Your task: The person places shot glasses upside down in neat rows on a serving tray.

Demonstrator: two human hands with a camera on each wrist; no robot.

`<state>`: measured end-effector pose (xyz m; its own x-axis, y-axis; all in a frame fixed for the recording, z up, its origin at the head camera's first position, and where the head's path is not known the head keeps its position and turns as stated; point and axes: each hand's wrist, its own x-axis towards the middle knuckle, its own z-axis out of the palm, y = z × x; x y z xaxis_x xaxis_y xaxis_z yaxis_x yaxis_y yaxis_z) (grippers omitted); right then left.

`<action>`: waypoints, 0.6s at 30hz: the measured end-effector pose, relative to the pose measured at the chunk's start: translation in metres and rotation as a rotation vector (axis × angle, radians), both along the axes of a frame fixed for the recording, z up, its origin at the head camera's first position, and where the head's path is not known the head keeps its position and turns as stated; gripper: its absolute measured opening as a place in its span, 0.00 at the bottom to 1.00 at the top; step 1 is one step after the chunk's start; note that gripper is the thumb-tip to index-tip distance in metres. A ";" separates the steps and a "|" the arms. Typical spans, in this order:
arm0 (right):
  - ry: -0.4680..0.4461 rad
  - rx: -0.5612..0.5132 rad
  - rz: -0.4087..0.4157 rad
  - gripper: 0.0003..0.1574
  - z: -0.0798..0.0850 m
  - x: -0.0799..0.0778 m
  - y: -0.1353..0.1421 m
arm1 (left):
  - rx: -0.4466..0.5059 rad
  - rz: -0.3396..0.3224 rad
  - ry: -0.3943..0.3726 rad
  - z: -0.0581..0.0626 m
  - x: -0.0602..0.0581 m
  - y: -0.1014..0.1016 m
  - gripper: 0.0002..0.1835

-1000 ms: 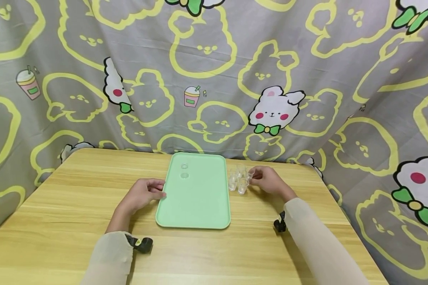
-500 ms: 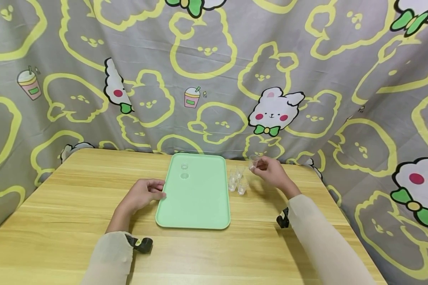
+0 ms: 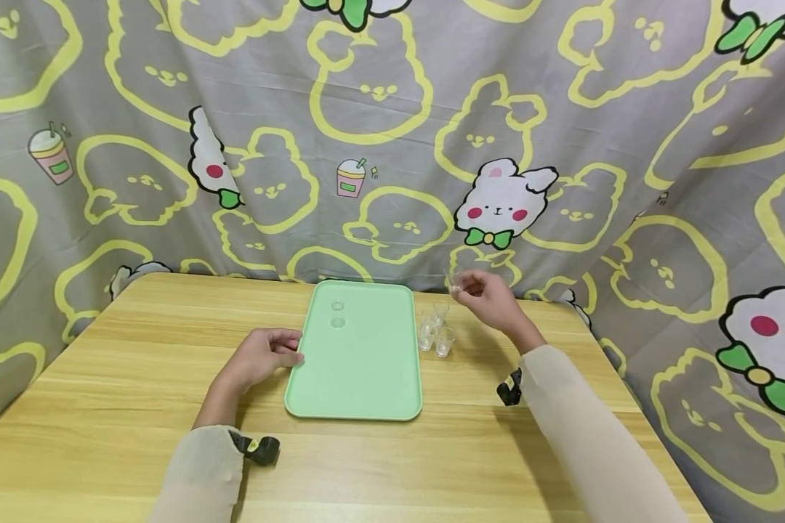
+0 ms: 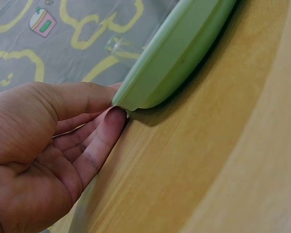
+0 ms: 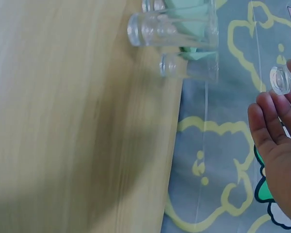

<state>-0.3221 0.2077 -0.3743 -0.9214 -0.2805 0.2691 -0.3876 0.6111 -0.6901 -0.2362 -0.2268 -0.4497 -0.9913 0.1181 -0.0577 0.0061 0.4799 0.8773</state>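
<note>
My left hand (image 3: 268,357) pinches the left rim of a light green rectangular tray (image 3: 360,378) between thumb and fingers; the left wrist view shows the tray's edge (image 4: 160,73) in that grip. Two small clear glasses (image 3: 337,322) stand near the tray's far left corner. Above the table's back edge, my right hand (image 3: 490,299) holds a small clear shot glass (image 3: 455,282) in its fingers. Its thick base (image 5: 280,80) shows in the right wrist view, while the rest is cut off or hard to make out. A cluster of similar glasses (image 3: 443,343) stands upright just right of the tray.
A wooden table (image 3: 366,465) lies under everything. Behind it hangs a grey curtain (image 3: 392,87) with yellow cartoon outlines, close to the table's back edge. The clustered glasses stand near the tray's right rim.
My right hand has lifted one glass out of the cluster and carried it up, then slightly left, above the others. My left hand and the tray have stayed in place.
</note>
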 end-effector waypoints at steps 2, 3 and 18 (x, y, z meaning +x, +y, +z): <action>0.008 -0.010 -0.001 0.22 0.002 0.000 -0.004 | 0.002 0.001 -0.002 0.000 0.000 0.000 0.27; 0.013 -0.010 -0.001 0.22 0.003 -0.001 -0.006 | 0.002 0.002 -0.003 0.001 0.001 0.000 0.27; 0.005 -0.083 0.067 0.17 0.007 -0.008 -0.049 | 0.000 0.001 0.004 0.001 0.000 0.001 0.26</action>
<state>-0.3298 0.1589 -0.3674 -0.8998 -0.3179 0.2987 -0.4293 0.5241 -0.7355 -0.2359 -0.2261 -0.4485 -0.9916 0.1174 -0.0536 0.0094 0.4803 0.8771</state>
